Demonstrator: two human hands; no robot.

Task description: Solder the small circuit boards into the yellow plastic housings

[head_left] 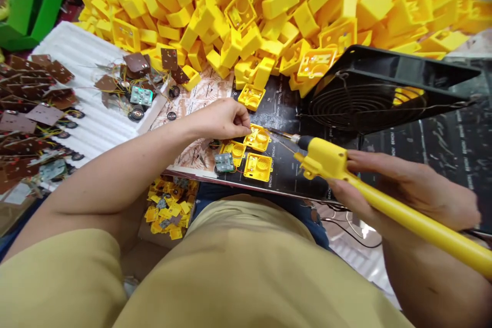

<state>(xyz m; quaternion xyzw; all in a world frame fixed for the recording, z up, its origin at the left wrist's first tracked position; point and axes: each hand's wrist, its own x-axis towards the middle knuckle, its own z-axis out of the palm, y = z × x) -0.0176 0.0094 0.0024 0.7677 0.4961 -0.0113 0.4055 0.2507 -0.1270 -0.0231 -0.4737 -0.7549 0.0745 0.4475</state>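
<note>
My left hand (232, 119) is closed in a pinch at the left edge of a small yellow plastic casing (258, 138); anything between its fingertips is too small to make out. In my right hand (415, 189) is a yellow soldering iron (328, 159) with a thin feed tube beside its tip. The tip points left and reaches the right side of that casing. Just below lie a second open casing (258, 167) and, to its left, another casing (235, 149) with a green circuit board (224, 163) leaning by it. A further casing (252, 97) lies above my left hand.
Yellow casings (280, 0) are heaped along the back. A black fan (357, 97) stands behind the soldering iron. Brown circuit boards (34, 92) with wires and small speakers lie on white foam (92, 107) at left. Below the table edge sits a box of yellow parts (169, 207).
</note>
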